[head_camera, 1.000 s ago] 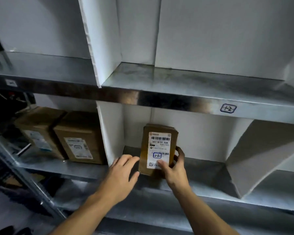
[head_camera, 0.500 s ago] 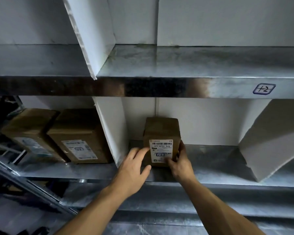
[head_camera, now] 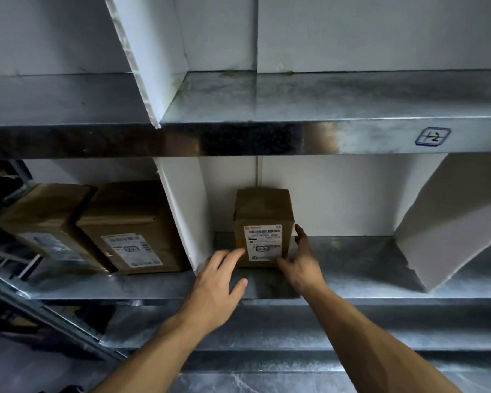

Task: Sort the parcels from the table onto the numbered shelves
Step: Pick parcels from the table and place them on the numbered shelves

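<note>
As parcel (head_camera: 262, 219) stands between, left hand (head_camera: 216, 282), right hand (head_camera: 301, 265) touch it.

I see a brown parcel (head_camera: 262, 211) bearing a white label (head_camera: 263, 243) with black barcode stripes. At two o'clock, a blue-inked tag (head_camera: 432, 136) sits on the mottled grey shelf (head_camera: 366, 139).

Your parcel (head_camera: 262, 214) stands upright on the lower shelf (head_camera: 352, 268), far back against the white wall, with its label facing you. Your left hand (head_camera: 213, 287) touches its lower left edge with straight fingers. Your right hand (head_camera: 301, 265) touches its right side, thumb at the label's corner. Left of the white divider (head_camera: 182, 211) sit a labelled box (head_camera: 131, 219) and a second box (head_camera: 46, 211).
</note>
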